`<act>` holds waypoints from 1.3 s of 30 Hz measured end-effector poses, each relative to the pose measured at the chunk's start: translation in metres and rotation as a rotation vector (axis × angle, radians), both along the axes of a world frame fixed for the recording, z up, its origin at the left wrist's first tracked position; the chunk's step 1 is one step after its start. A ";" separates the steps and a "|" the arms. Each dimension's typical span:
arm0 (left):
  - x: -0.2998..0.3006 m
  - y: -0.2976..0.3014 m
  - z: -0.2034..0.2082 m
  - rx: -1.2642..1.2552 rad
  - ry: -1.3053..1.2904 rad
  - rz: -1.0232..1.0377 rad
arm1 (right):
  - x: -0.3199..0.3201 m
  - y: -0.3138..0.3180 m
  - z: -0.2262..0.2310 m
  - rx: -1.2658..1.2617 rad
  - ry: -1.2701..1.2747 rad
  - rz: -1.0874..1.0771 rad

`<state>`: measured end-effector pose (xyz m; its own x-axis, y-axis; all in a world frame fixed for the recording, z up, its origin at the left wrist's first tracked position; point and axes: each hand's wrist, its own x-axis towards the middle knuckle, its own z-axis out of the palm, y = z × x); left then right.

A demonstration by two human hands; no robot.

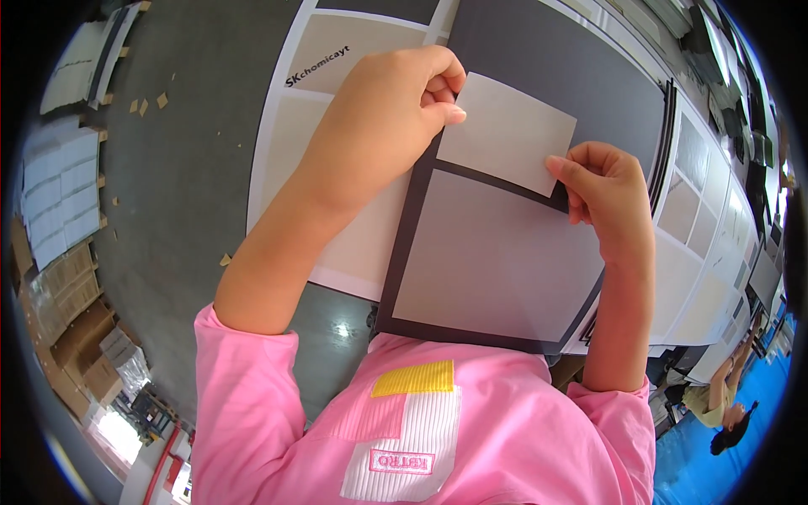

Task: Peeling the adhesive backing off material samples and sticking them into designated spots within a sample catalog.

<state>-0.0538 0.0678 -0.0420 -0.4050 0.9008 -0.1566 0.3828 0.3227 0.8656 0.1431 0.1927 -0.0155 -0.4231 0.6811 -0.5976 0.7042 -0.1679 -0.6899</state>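
Observation:
My left hand [396,118] pinches the upper left corner of a small pale grey sample card [505,130]. At the card's right edge, my right hand [610,198] grips its lower right corner with the index finger stretched along the edge. The card hovers over a dark-framed display board [497,261] with a large grey panel, which lies in front of my chest. I wear a pink top with a yellow patch.
White sample boards [337,76] with beige and grey panels lie under and beside the dark board on a grey surface. Stacked boards and cardboard boxes [80,337] stand at the left. Another person [724,404] bends over a blue floor at the lower right.

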 end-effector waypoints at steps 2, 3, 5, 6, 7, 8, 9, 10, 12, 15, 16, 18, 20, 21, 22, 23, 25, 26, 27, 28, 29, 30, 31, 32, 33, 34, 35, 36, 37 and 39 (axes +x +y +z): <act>0.000 -0.001 0.001 0.009 0.004 0.012 | 0.000 0.000 0.000 0.005 -0.003 -0.002; 0.000 -0.001 0.001 0.009 0.004 0.012 | 0.000 -0.001 0.000 0.008 0.000 -0.003; 0.000 -0.001 0.001 0.011 0.013 0.014 | 0.000 -0.002 -0.001 0.012 0.003 -0.004; 0.000 -0.001 0.001 0.012 0.012 0.014 | 0.000 -0.002 -0.002 0.015 0.004 -0.006; 0.000 -0.001 0.000 0.014 0.012 0.012 | 0.000 -0.002 -0.002 0.019 0.004 -0.008; 0.000 -0.001 0.000 0.015 0.013 0.010 | -0.001 -0.002 -0.001 0.019 0.004 -0.009; 0.000 -0.001 0.000 0.015 0.013 0.009 | -0.001 -0.003 -0.001 0.021 -0.005 -0.011; 0.000 -0.001 0.000 0.018 0.016 0.012 | -0.001 -0.003 0.000 0.023 -0.014 -0.013; 0.001 -0.001 0.000 0.021 0.019 0.011 | -0.001 -0.003 -0.001 0.029 -0.012 -0.010; 0.002 -0.002 0.001 0.022 0.021 0.008 | 0.000 -0.003 -0.002 0.039 -0.013 -0.008; 0.002 -0.002 0.001 0.025 0.018 0.014 | -0.001 -0.003 -0.002 0.045 -0.016 -0.008; 0.003 -0.003 0.002 0.028 0.014 0.016 | -0.001 -0.004 -0.001 0.051 -0.017 -0.002; 0.004 -0.003 0.002 0.031 0.027 0.022 | 0.000 -0.004 -0.001 0.059 -0.022 0.001; 0.004 -0.002 0.001 0.032 0.022 0.015 | 0.000 -0.004 -0.003 0.052 -0.014 -0.003; 0.004 -0.002 0.000 0.028 0.024 0.017 | 0.001 -0.004 -0.004 0.046 -0.006 -0.007; 0.004 -0.002 0.000 0.026 0.027 0.018 | 0.000 -0.004 -0.003 0.049 -0.009 -0.014; 0.006 -0.001 0.001 0.030 0.037 0.019 | 0.000 -0.004 -0.002 0.042 -0.009 -0.010; 0.006 -0.001 0.002 0.030 0.052 0.028 | 0.001 -0.003 -0.003 0.044 -0.010 -0.015; 0.006 -0.002 0.002 0.032 0.051 0.023 | 0.001 -0.003 -0.005 0.036 0.008 -0.014; 0.007 -0.002 0.002 0.030 0.049 0.031 | 0.002 -0.003 -0.006 0.028 0.027 -0.013; 0.007 -0.003 0.002 0.030 0.050 0.039 | 0.002 -0.003 -0.006 0.030 0.027 -0.017; 0.007 -0.002 0.002 0.030 0.050 0.035 | 0.002 -0.004 -0.006 0.034 0.022 -0.016; 0.008 -0.002 0.002 0.035 0.056 0.036 | 0.002 -0.004 -0.007 0.038 0.018 -0.014; 0.008 -0.002 0.002 0.042 0.062 0.038 | 0.002 -0.004 -0.006 0.040 0.018 -0.018; 0.009 -0.001 0.002 0.043 0.063 0.035 | 0.002 -0.004 -0.006 0.045 0.011 -0.021; 0.009 -0.001 0.001 0.042 0.070 0.033 | 0.003 -0.004 -0.006 0.050 0.004 -0.024; 0.009 -0.001 0.002 0.040 0.078 0.031 | 0.003 -0.004 -0.007 0.050 0.005 -0.025; 0.010 -0.001 0.001 0.040 0.079 0.030 | 0.003 -0.005 -0.007 0.050 0.002 -0.024; 0.010 -0.001 0.001 0.039 0.084 0.031 | 0.004 -0.005 -0.007 0.050 0.000 -0.023; 0.010 -0.001 0.001 0.040 0.089 0.030 | 0.002 -0.007 -0.005 0.062 -0.016 -0.024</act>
